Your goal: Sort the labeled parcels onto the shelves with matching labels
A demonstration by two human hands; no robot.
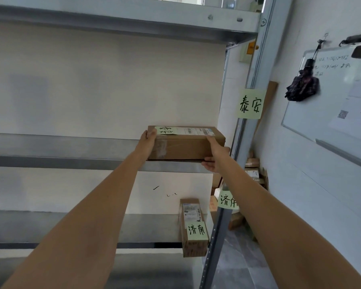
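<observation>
A brown cardboard parcel (186, 146) with a green handwritten note and a white shipping label on top rests on the front right of the middle metal shelf (61, 147). My left hand (148, 140) grips its left end. My right hand (215, 155) holds its front right side, fingers curled under the shelf edge. A green shelf label (251, 104) is stuck on the upright post beside this shelf. One shelf down, a second parcel (193, 227) with a green note overhangs the front edge, beside another green shelf label (228, 200).
The metal upright post (250, 97) stands just right of the parcel. Several cardboard boxes (253, 174) are piled on the floor behind it. A whiteboard (331, 101) with a folded umbrella (302, 86) hangs on the right wall. Another shelf (121, 19) runs overhead.
</observation>
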